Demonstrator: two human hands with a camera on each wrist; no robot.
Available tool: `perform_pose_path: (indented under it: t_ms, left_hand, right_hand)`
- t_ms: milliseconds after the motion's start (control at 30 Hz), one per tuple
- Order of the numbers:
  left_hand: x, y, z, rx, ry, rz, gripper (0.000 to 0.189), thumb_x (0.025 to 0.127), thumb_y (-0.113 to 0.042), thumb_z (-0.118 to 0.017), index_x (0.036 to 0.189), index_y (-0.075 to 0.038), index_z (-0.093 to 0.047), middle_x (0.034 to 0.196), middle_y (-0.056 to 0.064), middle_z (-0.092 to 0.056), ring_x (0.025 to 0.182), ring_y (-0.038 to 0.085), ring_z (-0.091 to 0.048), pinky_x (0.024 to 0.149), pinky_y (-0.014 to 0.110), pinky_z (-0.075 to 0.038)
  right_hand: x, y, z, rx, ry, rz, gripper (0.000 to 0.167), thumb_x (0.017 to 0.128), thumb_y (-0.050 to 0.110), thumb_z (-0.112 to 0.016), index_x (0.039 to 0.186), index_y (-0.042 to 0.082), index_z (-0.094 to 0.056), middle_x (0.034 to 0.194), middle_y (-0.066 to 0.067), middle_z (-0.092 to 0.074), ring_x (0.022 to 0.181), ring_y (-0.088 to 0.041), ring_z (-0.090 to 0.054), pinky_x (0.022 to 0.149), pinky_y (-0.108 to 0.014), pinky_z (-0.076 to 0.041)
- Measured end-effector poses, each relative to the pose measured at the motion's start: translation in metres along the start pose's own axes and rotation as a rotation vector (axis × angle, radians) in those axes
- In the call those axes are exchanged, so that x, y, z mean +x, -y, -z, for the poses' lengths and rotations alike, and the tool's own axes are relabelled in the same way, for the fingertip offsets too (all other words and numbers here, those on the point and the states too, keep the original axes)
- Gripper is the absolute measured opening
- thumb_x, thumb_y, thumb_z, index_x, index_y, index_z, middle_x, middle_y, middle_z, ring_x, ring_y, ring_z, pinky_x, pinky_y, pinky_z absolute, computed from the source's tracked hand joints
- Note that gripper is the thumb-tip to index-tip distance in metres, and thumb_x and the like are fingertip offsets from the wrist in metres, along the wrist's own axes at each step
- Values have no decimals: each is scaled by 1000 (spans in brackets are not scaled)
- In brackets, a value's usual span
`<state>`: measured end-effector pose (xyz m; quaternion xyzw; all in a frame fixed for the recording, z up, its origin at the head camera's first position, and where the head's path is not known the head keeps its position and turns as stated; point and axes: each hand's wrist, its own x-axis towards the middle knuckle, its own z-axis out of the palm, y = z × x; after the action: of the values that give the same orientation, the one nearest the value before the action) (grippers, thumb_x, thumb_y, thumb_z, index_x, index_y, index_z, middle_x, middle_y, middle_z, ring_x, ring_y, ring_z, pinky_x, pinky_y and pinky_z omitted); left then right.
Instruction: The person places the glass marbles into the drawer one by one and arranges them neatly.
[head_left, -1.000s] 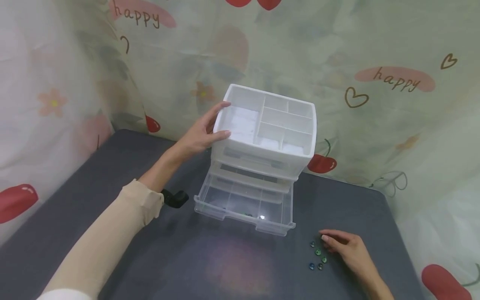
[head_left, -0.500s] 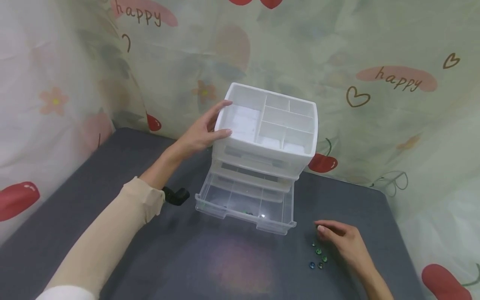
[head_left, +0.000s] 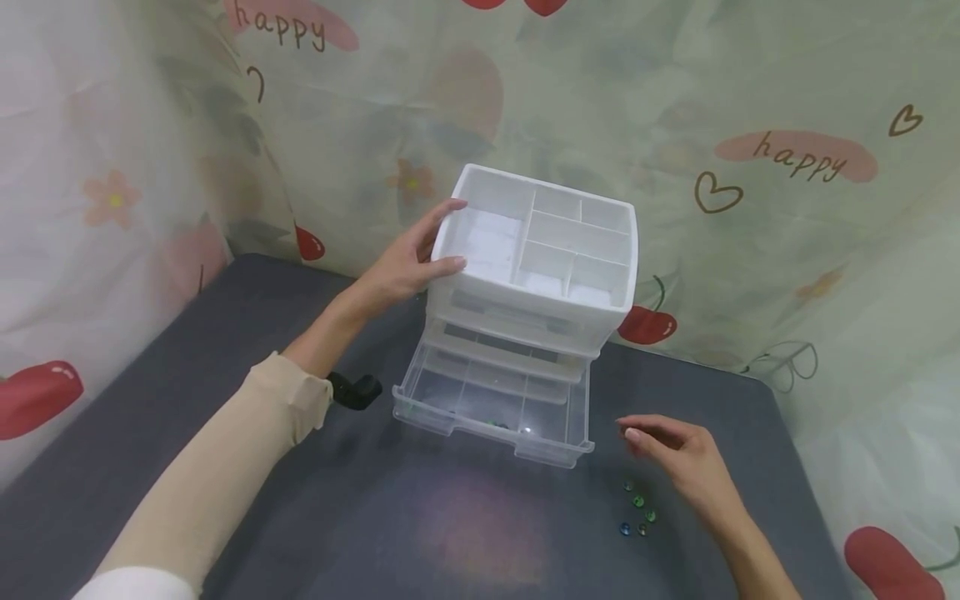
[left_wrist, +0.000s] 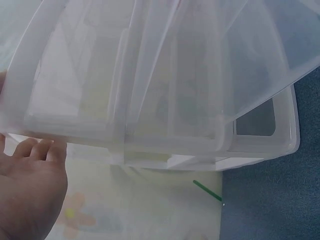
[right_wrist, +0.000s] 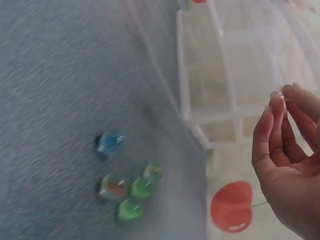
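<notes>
A white plastic drawer unit (head_left: 525, 292) with a divided top tray stands on the table, its clear lower drawer (head_left: 491, 400) pulled out. My left hand (head_left: 405, 262) grips the unit's left side, thumb and fingers at the top rim; in the left wrist view, the fingers of this hand (left_wrist: 35, 175) lie against the translucent wall. To the right of the drawer, my right hand (head_left: 686, 458) pinches a small marble between thumb and fingertips, mostly hidden by them. Several glass marbles (right_wrist: 130, 210), green, blue and brownish, lie on the table below it. A few small marbles sit in the drawer.
The grey table (head_left: 337, 517) runs up to a patterned curtain (head_left: 570, 100) behind and at the sides. A black object (head_left: 356, 392) lies partly behind the left forearm. The drawer's front edge juts toward me.
My right hand has lifted away from the loose marbles and moved up and left toward the drawer, holding the small marble. The left hand keeps its grip on the drawer unit.
</notes>
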<state>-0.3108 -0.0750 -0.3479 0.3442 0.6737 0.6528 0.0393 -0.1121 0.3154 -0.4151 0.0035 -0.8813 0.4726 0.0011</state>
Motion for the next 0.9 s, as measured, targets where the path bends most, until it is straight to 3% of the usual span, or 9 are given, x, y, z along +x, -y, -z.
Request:
perform_pose_path:
  t_ms: [233,567,900]
  left_hand:
    - [1,0,0,0,-4,8,73,96,-2,-62,157,-17,-26,163,-3,-18,146,22,-25,105,37,-37]
    - [2,3,-3,9,-8,4,72,96,-2,-62,157,-17,-27,163,-1,-19,146,22,-26,105,37,-37]
    - [-1,1,-2,18,-12,11,69,99,-5,-59,157,-18,-26,165,-3,-13,150,6,-6,117,42,-21]
  right_hand:
    - [7,23,-2,15,35,31,33,93,33,-71,118,12,-73,100,-4,-74,89,-17,-67,80,-31,-53]
    - [16,48,-9,101,82,76,34,93,27,-72,118,5,-71,110,-7,-73,96,-19,-70,84,-30,-54]
    - [37,69,-25,158,121,181,28,94,17,-70,115,-1,-71,105,-17,-72,91,-27,-69,81,-31,-55]
